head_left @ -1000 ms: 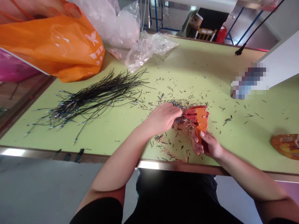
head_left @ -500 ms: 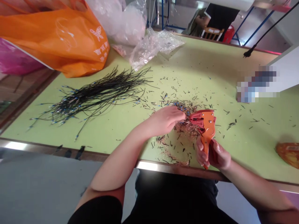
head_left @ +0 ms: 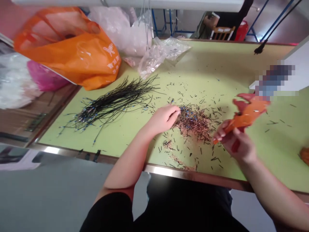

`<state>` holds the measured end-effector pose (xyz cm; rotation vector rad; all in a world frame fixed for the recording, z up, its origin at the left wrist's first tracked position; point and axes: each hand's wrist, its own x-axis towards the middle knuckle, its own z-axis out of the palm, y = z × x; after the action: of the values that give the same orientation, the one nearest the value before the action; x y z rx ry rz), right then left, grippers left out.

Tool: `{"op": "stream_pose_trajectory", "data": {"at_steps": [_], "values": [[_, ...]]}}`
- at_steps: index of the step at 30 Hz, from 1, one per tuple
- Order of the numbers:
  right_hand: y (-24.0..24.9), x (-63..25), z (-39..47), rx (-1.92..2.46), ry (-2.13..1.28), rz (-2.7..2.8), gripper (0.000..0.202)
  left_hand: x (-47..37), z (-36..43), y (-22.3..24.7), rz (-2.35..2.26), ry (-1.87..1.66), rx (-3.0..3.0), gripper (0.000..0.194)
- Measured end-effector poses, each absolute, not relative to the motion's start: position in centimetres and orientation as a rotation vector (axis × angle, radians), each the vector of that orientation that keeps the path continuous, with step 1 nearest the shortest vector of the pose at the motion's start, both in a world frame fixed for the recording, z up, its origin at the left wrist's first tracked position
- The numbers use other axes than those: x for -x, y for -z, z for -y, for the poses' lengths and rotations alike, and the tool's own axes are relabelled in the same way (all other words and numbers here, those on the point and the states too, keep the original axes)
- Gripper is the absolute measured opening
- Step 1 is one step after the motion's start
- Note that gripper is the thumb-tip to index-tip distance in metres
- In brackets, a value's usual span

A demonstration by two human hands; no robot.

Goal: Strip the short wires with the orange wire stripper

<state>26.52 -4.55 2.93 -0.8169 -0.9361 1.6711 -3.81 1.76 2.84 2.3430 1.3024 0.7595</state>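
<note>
An orange and red wire stripper (head_left: 251, 112) is gripped by its handles in my right hand (head_left: 238, 141), raised over the table with its jaws pointing away to the upper left. My left hand (head_left: 166, 117) is closed in a pinch at the left edge of a heap of wire scraps (head_left: 195, 124), made of short black offcuts, copper strands and blue bits. Whatever lies between its fingertips is too small to make out. Farther left lies a bundle of long black wires (head_left: 120, 96), with blue and metallic pieces at their ends.
An orange bag (head_left: 89, 64) stands at the back left, with clear plastic bags (head_left: 161, 54) beside it. A black plug (head_left: 260, 48) hangs at the back right near a white panel (head_left: 299, 71). Offcuts lie scattered over the green tabletop (head_left: 135, 138). Beyond the table is a wooden chair (head_left: 222, 32).
My right hand has swung the wire stripper up and to the right, away from my left hand and the heap. My left hand has drawn slightly left. The view has shifted too.
</note>
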Motion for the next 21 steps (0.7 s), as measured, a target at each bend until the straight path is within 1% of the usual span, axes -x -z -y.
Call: {"op": "stream_pose_trajectory", "data": {"at_steps": [4, 8, 11, 18, 21], "values": [[-0.8, -25.5, 5.0, 0.730, -1.976, 1.085, 0.037, 2.5, -0.7, -2.8, -1.185, -0.778, -2.443, 0.020], [0.0, -25.7, 4.9, 0.607, -2.237, 1.144, 0.044, 1.7, 0.1, -2.5, -1.075, -0.790, -2.507, 0.022], [0.1, -25.5, 4.9, 0.561, -2.300, 1.115, 0.045, 1.6, 0.3, -2.5, -1.042, -0.815, -2.536, 0.022], [-0.4, -26.5, 4.0, 0.552, -2.258, 0.955, 0.044, 1.8, 0.2, -2.6, -0.982, -0.898, -2.558, 0.020], [-0.5, -26.8, 3.9, 0.516, -2.337, 0.957, 0.045, 1.6, 0.3, -2.6, -0.979, -0.925, -2.557, 0.018]]}}
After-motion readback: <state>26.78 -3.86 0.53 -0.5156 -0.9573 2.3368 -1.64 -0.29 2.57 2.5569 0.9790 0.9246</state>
